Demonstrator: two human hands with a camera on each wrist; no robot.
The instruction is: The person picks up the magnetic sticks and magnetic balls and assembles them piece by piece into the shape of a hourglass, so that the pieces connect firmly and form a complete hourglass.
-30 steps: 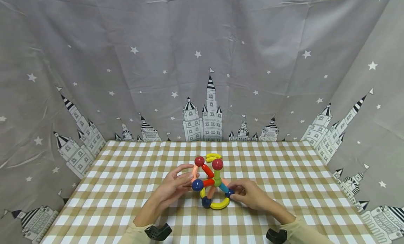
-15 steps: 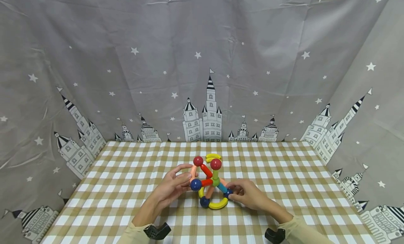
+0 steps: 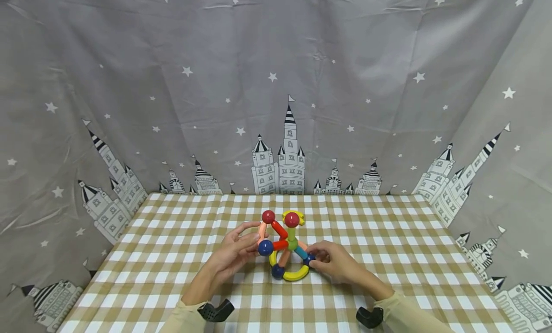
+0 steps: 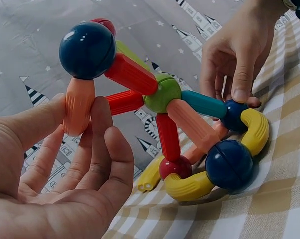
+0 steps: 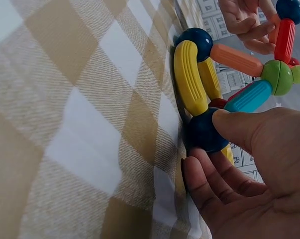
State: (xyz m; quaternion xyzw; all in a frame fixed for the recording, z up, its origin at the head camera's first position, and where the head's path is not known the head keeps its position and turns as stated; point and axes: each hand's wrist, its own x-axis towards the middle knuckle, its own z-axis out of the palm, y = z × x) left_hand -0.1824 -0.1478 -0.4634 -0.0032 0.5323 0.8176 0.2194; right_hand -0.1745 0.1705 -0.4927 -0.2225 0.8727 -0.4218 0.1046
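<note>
A toy structure of magnetic sticks and balls stands on the table, its base a ring of yellow curved sticks [image 3: 297, 274]. Several sticks meet at a green ball [image 4: 162, 93] above it, and a red ball [image 3: 291, 220] tops a green stick. My left hand [image 3: 233, 254] pinches a salmon stick [image 4: 79, 107] between thumb and fingers, on the structure's raised left side. That stick runs between a blue ball [image 4: 87, 50] and a second red ball [image 3: 268, 216]. Low on the right, my right hand [image 3: 338, 262] grips a dark blue base ball [image 5: 205, 130] with thumb and fingers.
Loose yellow curved pieces [image 3: 301, 221] lie behind the structure, partly hidden by it. A checked tablecloth [image 3: 181, 237] covers the table. A grey curtain [image 3: 207, 108] with castles and stars hangs around its back and sides.
Both hands and the structure have shifted slightly left and away from me. Each hand keeps its hold. The loose yellow pieces are now more covered by the red ball.
</note>
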